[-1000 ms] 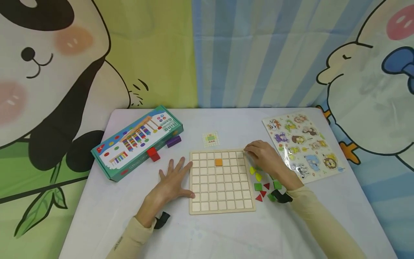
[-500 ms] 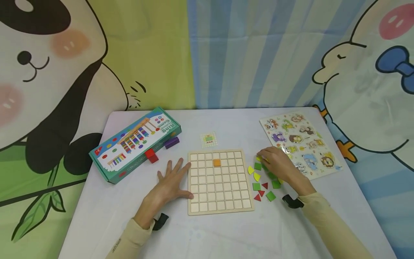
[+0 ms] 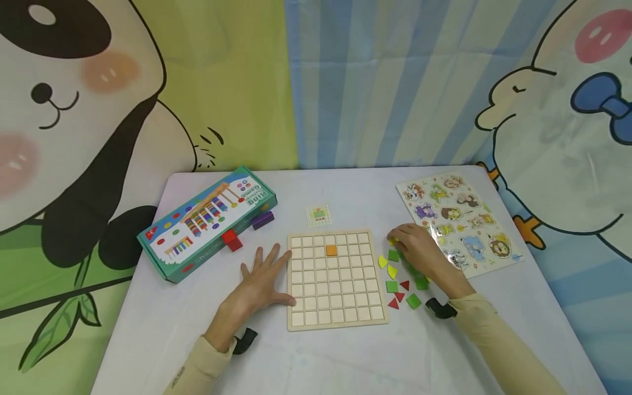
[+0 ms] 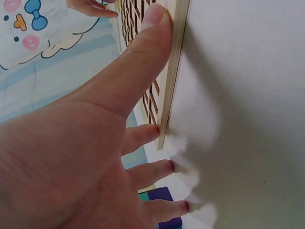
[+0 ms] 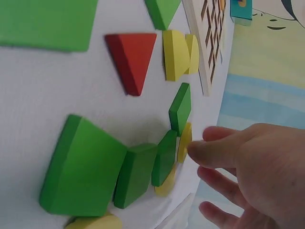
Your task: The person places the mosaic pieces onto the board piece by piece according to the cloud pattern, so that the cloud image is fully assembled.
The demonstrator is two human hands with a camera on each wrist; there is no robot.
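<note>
My left hand (image 3: 259,282) lies with fingers spread at the left side of a pale wooden grid board (image 3: 337,326). Its thumb (image 4: 155,28) presses on the board's rim, a finger reaches the same edge, and the other fingertips rest on the cloth. One orange square (image 3: 331,250) sits in the grid. My right hand (image 3: 417,247) is right of the board, over a scatter of small pieces. Its thumb tip overlaps a yellow curved piece (image 5: 184,143), with the index fingertip close by; I cannot tell if they pinch it. Beside this are several green squares (image 5: 164,160).
Red triangles (image 3: 405,285) and yellow curved pieces (image 3: 383,261) lie by the board's right edge. A small pattern card (image 3: 319,215) lies behind it. Back left are a green toy box (image 3: 207,219), a red block (image 3: 231,240) and a purple block (image 3: 263,220); an animal sticker sheet (image 3: 459,219) lies right.
My right hand has left the board's upper right corner and moved right to the loose pieces, then shifted slightly left. The left hand stays at the board's edge.
</note>
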